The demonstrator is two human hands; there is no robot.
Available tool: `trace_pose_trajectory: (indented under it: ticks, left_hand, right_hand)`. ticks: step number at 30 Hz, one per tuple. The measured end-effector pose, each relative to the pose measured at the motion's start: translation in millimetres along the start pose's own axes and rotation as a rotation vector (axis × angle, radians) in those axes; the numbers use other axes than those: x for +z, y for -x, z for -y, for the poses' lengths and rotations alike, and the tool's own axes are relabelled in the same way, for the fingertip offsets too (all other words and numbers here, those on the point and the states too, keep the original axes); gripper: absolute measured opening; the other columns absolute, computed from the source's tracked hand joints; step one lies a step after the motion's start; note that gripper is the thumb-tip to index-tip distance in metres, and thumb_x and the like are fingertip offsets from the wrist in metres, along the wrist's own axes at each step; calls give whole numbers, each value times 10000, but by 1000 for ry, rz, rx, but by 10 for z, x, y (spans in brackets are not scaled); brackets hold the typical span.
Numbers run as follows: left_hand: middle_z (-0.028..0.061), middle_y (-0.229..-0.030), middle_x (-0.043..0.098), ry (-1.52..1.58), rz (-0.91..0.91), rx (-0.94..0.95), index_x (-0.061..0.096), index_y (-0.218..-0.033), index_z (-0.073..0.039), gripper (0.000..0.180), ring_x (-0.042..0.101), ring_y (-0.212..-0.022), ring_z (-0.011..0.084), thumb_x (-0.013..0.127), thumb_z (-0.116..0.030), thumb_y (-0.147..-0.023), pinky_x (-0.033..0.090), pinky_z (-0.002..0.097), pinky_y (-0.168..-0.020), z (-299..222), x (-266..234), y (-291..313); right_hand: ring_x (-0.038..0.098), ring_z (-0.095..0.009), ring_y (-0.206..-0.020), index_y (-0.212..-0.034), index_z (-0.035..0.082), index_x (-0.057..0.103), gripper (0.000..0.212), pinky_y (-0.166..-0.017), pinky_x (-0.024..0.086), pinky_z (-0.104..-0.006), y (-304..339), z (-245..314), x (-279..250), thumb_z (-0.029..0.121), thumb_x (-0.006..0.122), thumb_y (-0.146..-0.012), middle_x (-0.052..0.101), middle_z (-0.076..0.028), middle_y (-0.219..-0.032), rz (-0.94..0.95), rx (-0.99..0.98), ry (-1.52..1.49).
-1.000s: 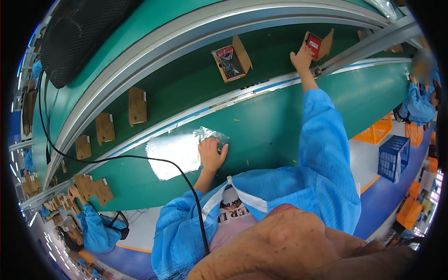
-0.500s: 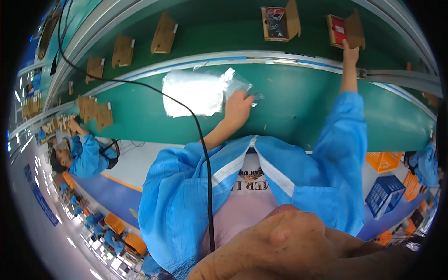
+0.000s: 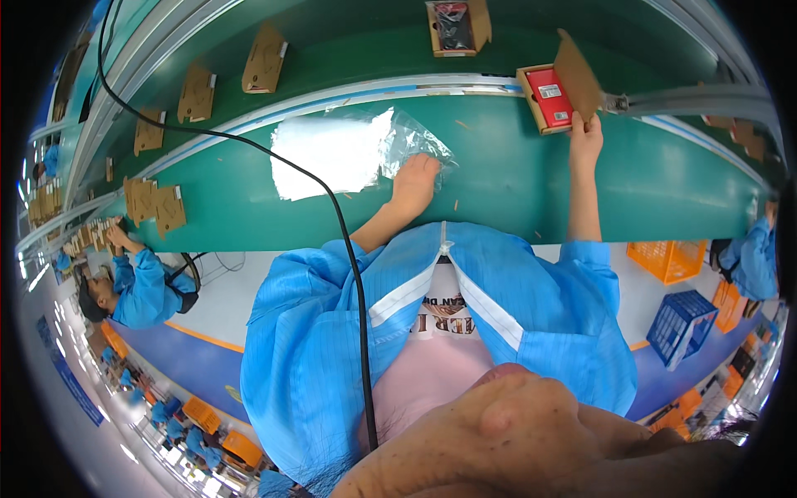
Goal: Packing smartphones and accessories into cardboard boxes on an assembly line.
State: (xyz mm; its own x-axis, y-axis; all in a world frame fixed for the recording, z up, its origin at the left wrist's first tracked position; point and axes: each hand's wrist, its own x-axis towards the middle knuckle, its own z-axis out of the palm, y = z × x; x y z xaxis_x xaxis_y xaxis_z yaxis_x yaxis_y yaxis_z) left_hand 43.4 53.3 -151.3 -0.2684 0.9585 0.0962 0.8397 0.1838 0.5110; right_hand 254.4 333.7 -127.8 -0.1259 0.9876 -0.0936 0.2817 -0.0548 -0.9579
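Observation:
My right hand grips the near edge of an open cardboard box, which is tilted over the metal rail. Inside lies a flat red box with white labels, and the brown lid stands up on its right side. My left hand is closed on the right end of a clear plastic bag. That bag lies at the edge of a stack of shiny plastic bags on the green table.
Behind the metal rail, another open box holds a black item in clear wrap. Several brown boxes sit to its left. A black cable crosses my view. A co-worker sits at left; orange and blue crates stand at right.
My right hand has drawn the box with the red box in it from beyond the rail toward me and left. My left hand stays at the plastic bag.

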Motion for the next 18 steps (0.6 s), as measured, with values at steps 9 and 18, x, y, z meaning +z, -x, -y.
trace_pose_trajectory:
  ticks: [9,18]
  left_hand:
    - [121,-833,509,1,-58,-4,549,-888,-59,82,533,-824,317,578,-64,-812,454,405,-698,-127,-37,-8]
    - [153,-875,531,54,-102,-18,542,-939,-35,122,536,-853,344,569,-56,-822,449,432,-732,-84,52,26]
  right_hand:
    - [496,-343,-1117,-1134,163,640,451,-898,432,-388,1119,198,-171,1,643,-713,463,-142,-1311,143,-991,895]
    - [603,-305,-899,-1115,41,619,271,-796,497,-360,740,-464,-769,206,578,-903,595,-158,-1090,-229,14,70]
